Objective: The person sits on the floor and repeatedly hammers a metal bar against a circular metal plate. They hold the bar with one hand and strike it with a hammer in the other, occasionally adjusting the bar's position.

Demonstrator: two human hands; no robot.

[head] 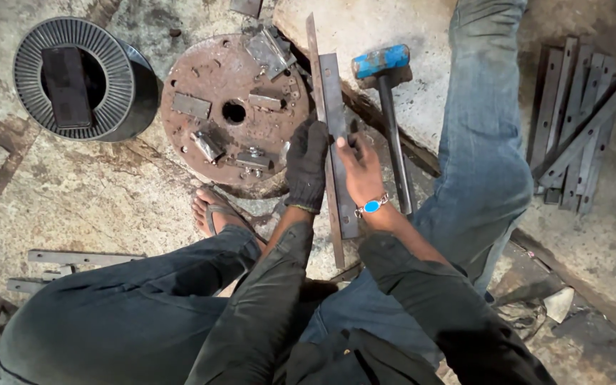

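I squat on a concrete floor. My left hand (308, 165), in a dark glove, rests on the left edge of a flat grey steel bar (334, 100) that lies lengthwise in front of me. My bare right hand (360, 170), with a bracelet at the wrist, grips the same bar from the right side. A thinner long steel strip (314, 64) lies under or beside the bar. A hammer with a blue head (381, 60) and dark handle lies just right of the bar.
A rusty round steel plate (212, 78) with small metal pieces on it lies at the left. A spool of wire (73, 78) stands at far left. Several flat steel bars (579, 121) are stacked at the right. More bars (73, 258) lie by my left knee.
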